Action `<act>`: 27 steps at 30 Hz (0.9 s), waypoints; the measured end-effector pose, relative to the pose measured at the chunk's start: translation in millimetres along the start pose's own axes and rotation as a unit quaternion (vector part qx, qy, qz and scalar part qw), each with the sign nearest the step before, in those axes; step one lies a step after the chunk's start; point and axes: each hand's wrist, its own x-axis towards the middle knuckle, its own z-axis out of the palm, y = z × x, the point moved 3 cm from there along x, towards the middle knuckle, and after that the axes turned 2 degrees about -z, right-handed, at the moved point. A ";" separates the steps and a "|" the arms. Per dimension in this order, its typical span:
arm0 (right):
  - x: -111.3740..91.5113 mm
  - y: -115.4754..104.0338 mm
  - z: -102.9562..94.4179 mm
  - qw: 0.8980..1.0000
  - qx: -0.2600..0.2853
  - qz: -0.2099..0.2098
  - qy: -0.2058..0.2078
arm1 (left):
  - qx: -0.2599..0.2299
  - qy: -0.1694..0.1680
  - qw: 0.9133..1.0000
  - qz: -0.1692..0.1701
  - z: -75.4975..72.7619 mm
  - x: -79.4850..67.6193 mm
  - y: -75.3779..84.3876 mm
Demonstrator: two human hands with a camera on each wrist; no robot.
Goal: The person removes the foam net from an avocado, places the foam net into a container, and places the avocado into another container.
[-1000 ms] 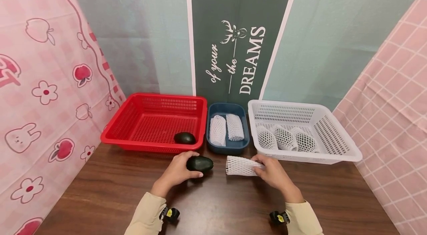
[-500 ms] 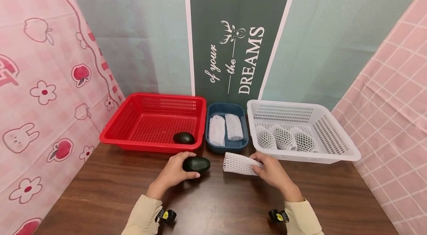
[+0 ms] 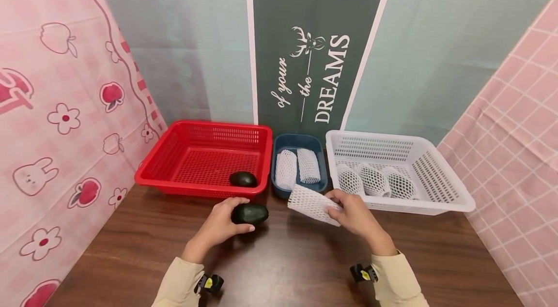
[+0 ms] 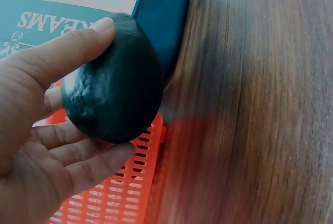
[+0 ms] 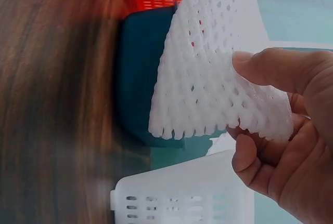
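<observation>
My left hand [image 3: 222,222] grips a dark green avocado [image 3: 250,214] in front of the red basket; in the left wrist view the thumb lies over the avocado [image 4: 117,81] and the fingers curl beneath it. A white foam net sleeve [image 3: 313,204] is pinched at one end by my right hand [image 3: 355,212], its other end pointing left toward the blue tray. The right wrist view shows the sleeve [image 5: 208,78] flattened between thumb and fingers. Another avocado [image 3: 243,179] lies in the red basket [image 3: 174,186].
The blue tray [image 3: 279,192] in the middle holds two foam net sleeves [image 3: 286,170]. Several net-wrapped fruits [image 3: 374,181] lie along the near side of the white basket [image 3: 449,203] at right. Patterned cloths hang behind and at both sides of the wooden table [image 3: 279,268].
My left hand has drawn the avocado a little to the left, away from the sleeve. My right hand has tilted the sleeve so its free end rises toward the blue tray.
</observation>
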 end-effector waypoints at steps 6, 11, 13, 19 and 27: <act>9.4 -3.0 -5.3 0.999 -0.015 -0.007 0.045 | 0.003 0.001 1.000 -0.003 -5.1 -4.3 3.1; 20.6 -0.8 -7.8 0.997 -0.021 0.015 0.074 | -0.004 0.004 1.000 -0.009 -11.2 -7.4 4.1; 25.8 0.8 -7.9 0.996 -0.020 0.031 0.080 | -0.004 0.005 1.000 -0.010 -13.6 -8.6 3.4; 44.5 5.0 -6.8 0.990 -0.026 0.084 0.112 | 0.001 0.006 1.000 -0.014 -20.2 -12.1 -0.1; 64.9 9.6 0.7 0.974 0.019 0.170 0.147 | 0.006 0.005 1.000 -0.023 -22.2 -16.2 -4.1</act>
